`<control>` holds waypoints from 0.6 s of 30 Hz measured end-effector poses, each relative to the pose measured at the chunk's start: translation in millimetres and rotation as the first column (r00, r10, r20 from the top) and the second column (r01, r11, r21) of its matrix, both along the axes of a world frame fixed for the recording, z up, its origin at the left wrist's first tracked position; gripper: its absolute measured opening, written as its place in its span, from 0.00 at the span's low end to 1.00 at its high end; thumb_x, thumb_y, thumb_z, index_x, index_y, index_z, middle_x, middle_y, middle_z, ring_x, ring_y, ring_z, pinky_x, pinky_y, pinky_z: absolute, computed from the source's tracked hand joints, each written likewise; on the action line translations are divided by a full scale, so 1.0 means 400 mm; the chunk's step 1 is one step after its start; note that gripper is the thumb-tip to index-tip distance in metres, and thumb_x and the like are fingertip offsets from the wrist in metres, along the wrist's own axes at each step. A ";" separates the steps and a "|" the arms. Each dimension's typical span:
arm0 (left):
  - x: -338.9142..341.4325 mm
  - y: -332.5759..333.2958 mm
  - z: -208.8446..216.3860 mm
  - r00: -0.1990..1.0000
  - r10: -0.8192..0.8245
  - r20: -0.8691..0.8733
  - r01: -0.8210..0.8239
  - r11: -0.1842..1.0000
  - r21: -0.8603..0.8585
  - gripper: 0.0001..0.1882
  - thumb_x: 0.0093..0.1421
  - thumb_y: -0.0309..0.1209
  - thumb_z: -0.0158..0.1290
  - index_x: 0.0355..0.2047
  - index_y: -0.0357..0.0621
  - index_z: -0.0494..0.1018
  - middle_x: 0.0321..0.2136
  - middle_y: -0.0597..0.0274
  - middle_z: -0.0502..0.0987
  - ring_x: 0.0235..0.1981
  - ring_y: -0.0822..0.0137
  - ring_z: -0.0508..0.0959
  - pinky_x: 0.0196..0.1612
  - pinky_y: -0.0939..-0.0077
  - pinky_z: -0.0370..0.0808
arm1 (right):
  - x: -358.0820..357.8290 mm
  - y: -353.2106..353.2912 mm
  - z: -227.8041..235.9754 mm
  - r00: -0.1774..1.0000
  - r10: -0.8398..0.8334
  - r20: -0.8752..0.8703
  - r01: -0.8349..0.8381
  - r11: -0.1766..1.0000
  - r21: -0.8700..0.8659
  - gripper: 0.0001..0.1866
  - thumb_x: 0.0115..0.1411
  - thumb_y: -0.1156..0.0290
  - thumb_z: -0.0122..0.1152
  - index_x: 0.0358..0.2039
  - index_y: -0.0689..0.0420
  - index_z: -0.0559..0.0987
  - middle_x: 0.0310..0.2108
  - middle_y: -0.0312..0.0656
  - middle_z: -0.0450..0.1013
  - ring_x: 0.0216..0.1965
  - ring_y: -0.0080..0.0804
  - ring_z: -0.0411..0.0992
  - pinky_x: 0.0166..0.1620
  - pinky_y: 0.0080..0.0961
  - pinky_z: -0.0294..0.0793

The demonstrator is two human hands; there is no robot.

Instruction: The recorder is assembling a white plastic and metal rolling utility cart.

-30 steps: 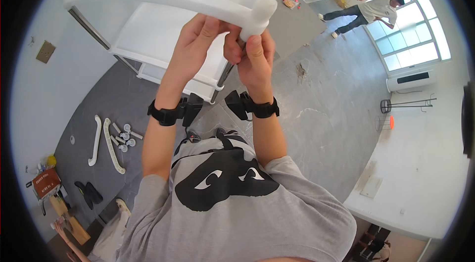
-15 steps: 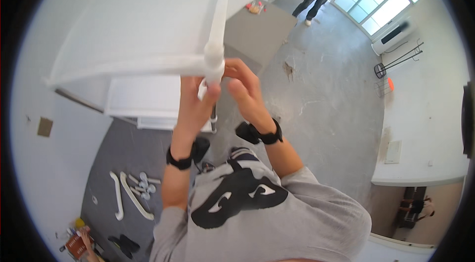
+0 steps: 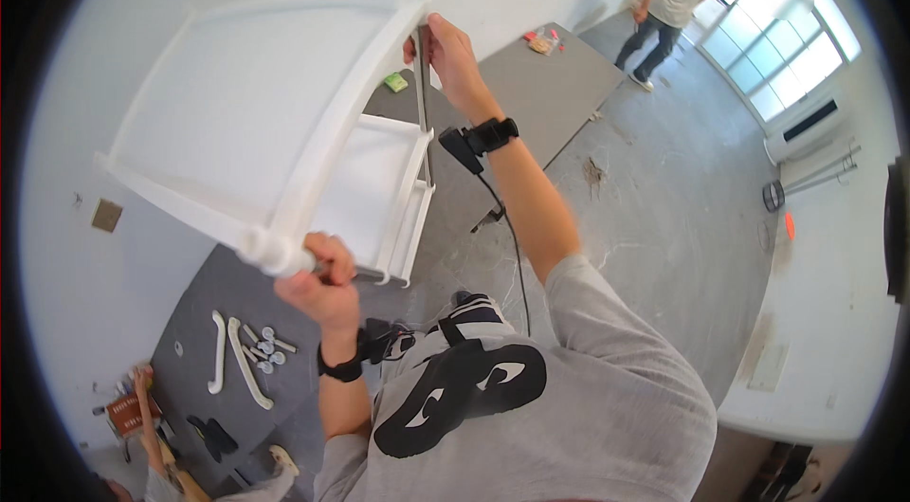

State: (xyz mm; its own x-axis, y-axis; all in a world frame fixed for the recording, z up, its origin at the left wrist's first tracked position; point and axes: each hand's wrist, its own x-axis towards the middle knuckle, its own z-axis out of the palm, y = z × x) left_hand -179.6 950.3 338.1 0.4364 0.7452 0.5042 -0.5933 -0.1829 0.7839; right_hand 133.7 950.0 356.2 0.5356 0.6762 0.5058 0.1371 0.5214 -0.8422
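A white tiered shelf unit stands tilted in front of me, its top tray raised high above two lower white trays. My left hand is closed around the post just under the rounded white joint at the tray's near corner. Up at the far right corner, my right hand wraps its fingers round the grey metal post below the tray's rim. Part of each post is hidden by the hands and the trays.
On the grey table at left lie two white curved handles and several casters. A small green packet sits behind the unit. Another grey table carries a small bag. One person stands far right; another person's arm shows lower left.
Both hands were together at one corner joint; now they hold separate corners, the left nearer and lower, the right farther up. The unit appears turned, showing more of its trays.
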 end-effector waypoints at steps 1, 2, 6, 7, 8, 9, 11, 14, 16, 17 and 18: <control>-0.005 0.003 0.000 0.997 0.073 -0.013 -0.073 0.997 0.028 0.34 0.62 0.66 0.40 0.29 0.44 0.64 0.12 0.71 0.56 0.11 0.77 0.55 0.14 0.81 0.51 | -0.006 -0.010 0.003 1.000 0.000 -0.030 0.000 1.000 0.021 0.22 0.69 0.53 0.40 0.30 0.57 0.76 0.26 0.35 0.73 0.27 0.18 0.68 0.30 0.19 0.60; -0.021 0.010 -0.003 0.988 0.155 0.010 -0.155 0.988 0.019 0.34 0.62 0.66 0.39 0.29 0.44 0.65 0.12 0.72 0.56 0.11 0.77 0.54 0.14 0.81 0.51 | -0.018 -0.024 -0.002 1.000 0.017 -0.022 -0.016 0.998 0.066 0.20 0.69 0.54 0.41 0.31 0.56 0.75 0.25 0.34 0.73 0.22 0.18 0.67 0.26 0.16 0.58; -0.117 0.114 -0.004 0.976 0.217 0.024 -0.218 0.976 0.016 0.33 0.63 0.65 0.37 0.30 0.43 0.66 0.12 0.71 0.57 0.10 0.76 0.54 0.13 0.81 0.51 | -0.103 -0.133 -0.017 0.985 0.164 -0.060 -0.156 0.981 0.118 0.20 0.68 0.53 0.46 0.39 0.58 0.74 0.24 0.35 0.72 0.24 0.18 0.68 0.26 0.15 0.58; -0.139 0.151 -0.011 0.974 0.224 0.024 -0.224 0.974 0.023 0.33 0.64 0.64 0.37 0.32 0.43 0.67 0.13 0.70 0.58 0.11 0.75 0.55 0.13 0.80 0.52 | -0.117 -0.150 -0.020 0.980 0.185 -0.070 -0.177 0.978 0.110 0.20 0.68 0.53 0.46 0.39 0.58 0.74 0.24 0.35 0.72 0.24 0.18 0.68 0.26 0.15 0.58; -0.157 0.169 -0.007 0.968 0.249 0.012 -0.249 0.968 0.017 0.33 0.64 0.64 0.37 0.32 0.43 0.67 0.13 0.70 0.58 0.11 0.75 0.55 0.13 0.80 0.52 | -0.132 -0.163 -0.012 0.965 0.257 -0.046 -0.252 0.963 0.094 0.20 0.68 0.53 0.47 0.41 0.59 0.74 0.25 0.36 0.73 0.25 0.19 0.69 0.27 0.16 0.60; -0.155 0.191 0.003 0.964 0.266 0.010 -0.266 0.964 0.007 0.32 0.65 0.62 0.37 0.35 0.41 0.68 0.17 0.66 0.62 0.15 0.73 0.59 0.17 0.79 0.57 | -0.136 -0.174 0.001 0.948 0.317 -0.014 -0.315 0.946 0.079 0.21 0.67 0.52 0.48 0.43 0.60 0.75 0.26 0.37 0.73 0.25 0.20 0.70 0.27 0.16 0.62; -0.133 0.202 0.019 0.958 0.287 0.001 -0.287 0.958 -0.006 0.32 0.66 0.60 0.36 0.39 0.39 0.69 0.20 0.63 0.66 0.19 0.71 0.64 0.21 0.77 0.61 | -0.139 -0.187 0.020 0.887 0.458 -0.064 -0.445 0.882 0.153 0.21 0.67 0.54 0.51 0.46 0.60 0.74 0.28 0.39 0.73 0.26 0.23 0.71 0.28 0.18 0.65; -0.123 0.194 0.016 0.917 0.397 0.048 -0.396 0.918 -0.034 0.29 0.69 0.53 0.36 0.50 0.36 0.67 0.36 0.53 0.71 0.37 0.63 0.68 0.38 0.70 0.64 | -0.124 -0.198 0.017 0.814 0.581 0.021 -0.578 0.804 0.140 0.21 0.66 0.55 0.53 0.46 0.61 0.74 0.30 0.40 0.73 0.26 0.24 0.70 0.29 0.20 0.66; -0.132 0.192 0.009 0.919 0.391 0.051 -0.393 0.920 0.015 0.28 0.69 0.52 0.37 0.49 0.36 0.67 0.35 0.54 0.71 0.36 0.64 0.68 0.37 0.70 0.63 | -0.119 -0.201 0.014 0.800 0.597 0.056 -0.599 0.788 0.143 0.20 0.66 0.56 0.53 0.46 0.61 0.74 0.26 0.38 0.71 0.24 0.21 0.66 0.27 0.19 0.64; -0.130 0.190 0.013 0.921 0.384 0.066 -0.388 0.919 0.068 0.27 0.69 0.51 0.37 0.48 0.37 0.67 0.34 0.55 0.71 0.35 0.64 0.67 0.36 0.70 0.63 | -0.123 -0.202 0.009 0.798 0.601 0.047 -0.601 0.788 0.135 0.20 0.66 0.56 0.53 0.46 0.61 0.74 0.26 0.38 0.71 0.24 0.21 0.66 0.27 0.19 0.64; -0.130 0.186 0.018 0.920 0.387 0.059 -0.390 0.919 0.057 0.27 0.69 0.51 0.37 0.48 0.37 0.67 0.34 0.55 0.71 0.35 0.64 0.67 0.36 0.70 0.63 | -0.131 -0.199 0.002 0.831 0.555 0.033 -0.552 0.817 0.166 0.20 0.67 0.55 0.52 0.45 0.61 0.74 0.24 0.37 0.68 0.22 0.19 0.63 0.25 0.18 0.62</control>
